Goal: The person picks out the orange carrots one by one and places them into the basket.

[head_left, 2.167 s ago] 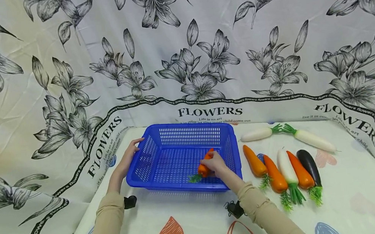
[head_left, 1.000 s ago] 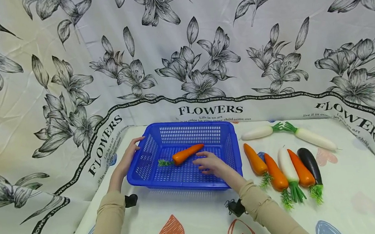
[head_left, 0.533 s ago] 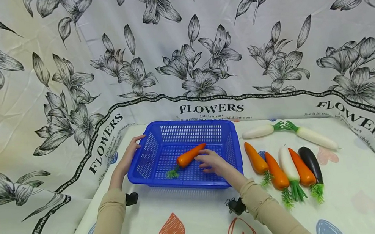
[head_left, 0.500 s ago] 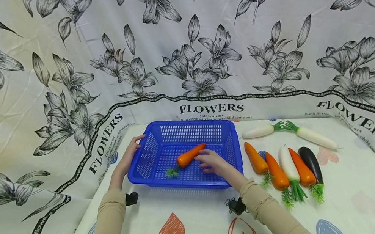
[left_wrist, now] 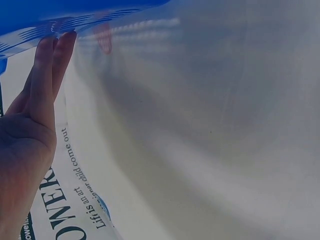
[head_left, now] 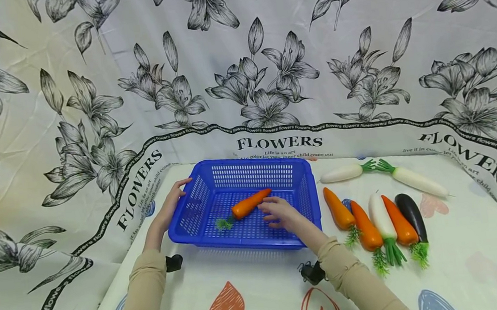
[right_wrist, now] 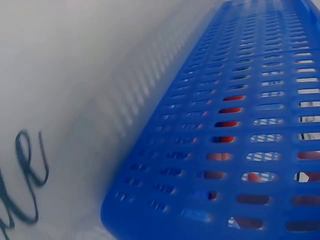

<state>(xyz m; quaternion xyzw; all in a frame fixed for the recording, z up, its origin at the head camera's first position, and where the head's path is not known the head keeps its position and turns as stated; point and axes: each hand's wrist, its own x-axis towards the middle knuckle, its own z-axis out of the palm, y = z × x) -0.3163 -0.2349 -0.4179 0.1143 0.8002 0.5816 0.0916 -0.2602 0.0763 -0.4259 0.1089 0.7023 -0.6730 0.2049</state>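
A blue slotted plastic basket (head_left: 244,246) stands on the table with an orange carrot (head_left: 249,204) lying in it, its leafy green top toward the front left. My left hand (head_left: 173,203) rests against the basket's left side near the rim; the left wrist view shows its fingers (left_wrist: 44,75) straight, tips at the blue wall. Inside the basket, just right of the carrot, my right hand (head_left: 282,215) has relaxed, spread fingers and holds nothing. The right wrist view is mostly filled by the basket's wall (right_wrist: 200,145), with orange showing through its slots.
Right of the basket lie three more carrots (head_left: 338,208), a white radish (head_left: 380,217) and a dark eggplant (head_left: 411,216). Two further white radishes (head_left: 419,181) lie behind them. A flower-print cloth (head_left: 262,72) hangs at the back and left of the table.
My right hand let go of the carrot, leaving it on the basket floor. The carrot settled with its leaves turned toward the front. My left hand stayed at the basket's side.
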